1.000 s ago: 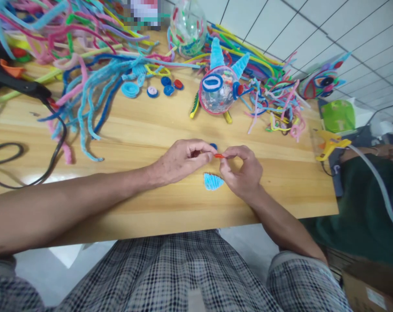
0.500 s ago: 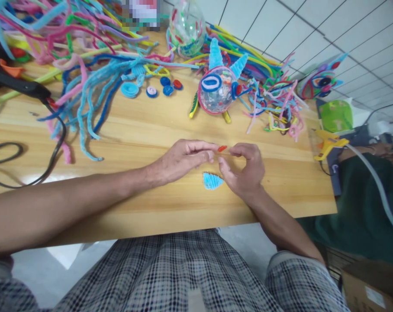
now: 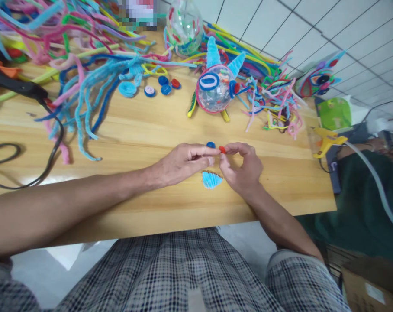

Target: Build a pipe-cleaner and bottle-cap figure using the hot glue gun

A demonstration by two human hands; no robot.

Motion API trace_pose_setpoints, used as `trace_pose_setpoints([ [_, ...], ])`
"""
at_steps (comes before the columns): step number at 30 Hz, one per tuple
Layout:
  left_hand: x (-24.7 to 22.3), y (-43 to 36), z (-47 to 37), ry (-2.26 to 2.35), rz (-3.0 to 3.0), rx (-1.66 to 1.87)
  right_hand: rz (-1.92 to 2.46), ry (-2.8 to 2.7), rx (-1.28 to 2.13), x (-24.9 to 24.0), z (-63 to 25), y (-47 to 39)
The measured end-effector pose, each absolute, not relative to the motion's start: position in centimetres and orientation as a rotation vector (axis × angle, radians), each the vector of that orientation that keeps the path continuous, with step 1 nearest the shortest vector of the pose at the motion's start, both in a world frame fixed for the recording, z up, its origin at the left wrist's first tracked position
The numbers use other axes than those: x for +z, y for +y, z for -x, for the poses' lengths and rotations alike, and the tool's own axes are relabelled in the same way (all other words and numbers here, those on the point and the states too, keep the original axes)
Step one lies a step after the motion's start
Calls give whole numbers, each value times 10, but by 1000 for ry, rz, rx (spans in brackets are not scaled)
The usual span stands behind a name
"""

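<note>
A small red coil [image 3: 222, 149] is pinched between the thumb and fingertips of my right hand [image 3: 243, 167]. The outstretched index fingertip of my left hand [image 3: 190, 160] touches or nearly touches it from the left; the left thumb is held a little apart below. Just beyond the left fingers lies a small blue coil [image 3: 210, 144] on the wooden table [image 3: 151, 134]. Nearer to me, a light-blue fuzzy triangular piece [image 3: 211, 180] lies flat below my fingertips. Farther back stands a clear ball figure [image 3: 216, 93] with light-blue horns and yellow-green legs.
Pipe cleaners [image 3: 95, 82] heap at the back left, beside a black glue gun [image 3: 17, 82] and its cord. Small coils [image 3: 166, 89] lie mid-back. A yellow clamp [image 3: 328, 142] sits at the right edge, with a person in dark green beyond.
A blue coil now shows beyond my left fingers. My right fingertips have closed on the red coil, which has turned slightly. The view has shifted a little.
</note>
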State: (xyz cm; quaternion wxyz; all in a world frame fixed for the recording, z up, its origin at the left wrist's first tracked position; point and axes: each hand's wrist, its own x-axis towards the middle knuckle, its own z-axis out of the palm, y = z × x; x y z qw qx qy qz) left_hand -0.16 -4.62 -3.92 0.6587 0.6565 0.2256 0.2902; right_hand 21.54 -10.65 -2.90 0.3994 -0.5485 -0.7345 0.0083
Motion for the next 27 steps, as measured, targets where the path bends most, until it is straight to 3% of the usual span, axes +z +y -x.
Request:
trace_pose_setpoints([
  [5,-41,-47,2,511,-1581,661,1344,-1819,-32,-33,-215,-105],
  [11,-40,-49,3,426,-1760,689,1364,-1619,224,-40,-214,-99],
  [17,-38,-50,0,593,-1525,679,1316,-1533,370,-42,-216,-97],
  [27,-40,-48,-6,613,-1243,772,1267,-1946,21,-33,-214,-107],
])
